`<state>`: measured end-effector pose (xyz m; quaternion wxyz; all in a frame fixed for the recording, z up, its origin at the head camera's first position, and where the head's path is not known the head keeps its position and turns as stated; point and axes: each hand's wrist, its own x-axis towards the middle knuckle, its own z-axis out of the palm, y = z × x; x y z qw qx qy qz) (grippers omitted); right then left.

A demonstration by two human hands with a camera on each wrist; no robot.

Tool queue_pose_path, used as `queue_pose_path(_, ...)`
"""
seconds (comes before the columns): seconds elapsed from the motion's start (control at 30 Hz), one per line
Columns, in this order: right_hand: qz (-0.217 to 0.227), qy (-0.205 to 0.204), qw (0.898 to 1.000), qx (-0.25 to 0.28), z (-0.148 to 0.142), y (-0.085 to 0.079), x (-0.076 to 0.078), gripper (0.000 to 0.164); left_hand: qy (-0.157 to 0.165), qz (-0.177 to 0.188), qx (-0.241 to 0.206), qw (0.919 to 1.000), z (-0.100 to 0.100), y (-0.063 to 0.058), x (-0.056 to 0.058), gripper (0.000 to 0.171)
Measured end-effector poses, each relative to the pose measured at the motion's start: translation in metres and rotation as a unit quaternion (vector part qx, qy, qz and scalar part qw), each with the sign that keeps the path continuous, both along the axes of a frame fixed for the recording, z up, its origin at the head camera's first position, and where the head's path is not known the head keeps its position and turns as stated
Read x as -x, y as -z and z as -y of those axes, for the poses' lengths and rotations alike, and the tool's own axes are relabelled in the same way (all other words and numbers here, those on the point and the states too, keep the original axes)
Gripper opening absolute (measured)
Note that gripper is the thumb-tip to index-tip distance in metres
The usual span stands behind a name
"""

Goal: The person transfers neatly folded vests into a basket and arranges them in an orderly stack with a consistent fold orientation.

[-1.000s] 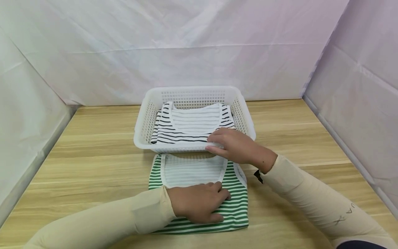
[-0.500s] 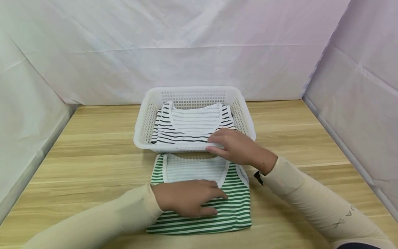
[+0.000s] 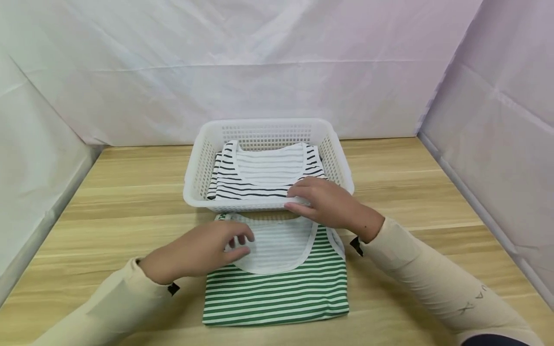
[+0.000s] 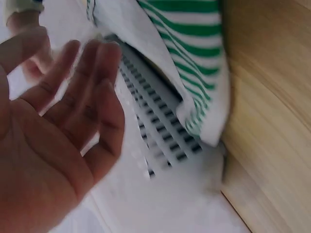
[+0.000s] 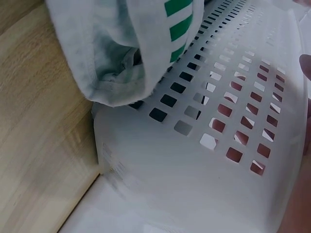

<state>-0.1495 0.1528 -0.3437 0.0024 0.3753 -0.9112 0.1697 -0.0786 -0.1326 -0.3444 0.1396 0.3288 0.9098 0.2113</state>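
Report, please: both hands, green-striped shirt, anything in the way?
Left hand empty, over green-striped shirt. Right hand holds near rim of white basket. Green-striped shirt on table; black-striped shirt inside basket.

Basket (image 3: 242, 204): white plastic, smooth, soft sheen, walls pierced with small square holes, corner plain and even. Green shirt (image 3: 277, 294): thin knitted cloth, matt, with binding of white cloth, looking soft. Black-striped shirt (image 3: 259, 191): similar matt cloth, soft. Sleeves (image 3: 417, 254): matt cloth, slightly wrinkled. Worktop (image 3: 407, 192): wood-look surface with visible grain, smooth, faintly satin. Backdrop (image 3: 277, 91): thin creased sheet, cloth or plastic, cannot tell.
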Motion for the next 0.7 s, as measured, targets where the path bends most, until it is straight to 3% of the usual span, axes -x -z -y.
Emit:
queue_pose_path(0.13,0.002,0.002,1.0,-0.002,0.0,0.001,0.0,0.03,-0.069,-0.013,0.023,0.9973,0.015,0.001,0.002,0.009)
queue_pose_path(0.33,0.01,-0.001,0.999,0.037,-0.004,0.002,-0.003,0.024,-0.113,-0.05,0.066,0.9901,0.03,0.004,0.004,0.015)
queue_pose_path(0.43,-0.028,-0.011,0.994,0.106,-0.01,0.001,-0.013,0.015,-0.124,-0.068,0.077,0.987,0.037,0.006,0.004,0.021)
queue_pose_path(0.57,-0.103,-0.018,0.979,0.174,-0.018,-0.002,-0.031,0.003,-0.124,-0.088,0.086,0.9847,0.042,0.008,0.007,0.027)
queue_pose_path(0.63,-0.094,-0.017,0.981,0.171,-0.022,-0.004,-0.038,0.013,-0.121,-0.098,0.097,0.9831,0.043,0.009,0.008,0.031)
queue_pose_path(0.7,-0.041,-0.018,0.988,0.146,-0.026,-0.003,-0.041,0.021,-0.117,-0.106,0.11,0.9813,0.044,0.01,0.008,0.034)
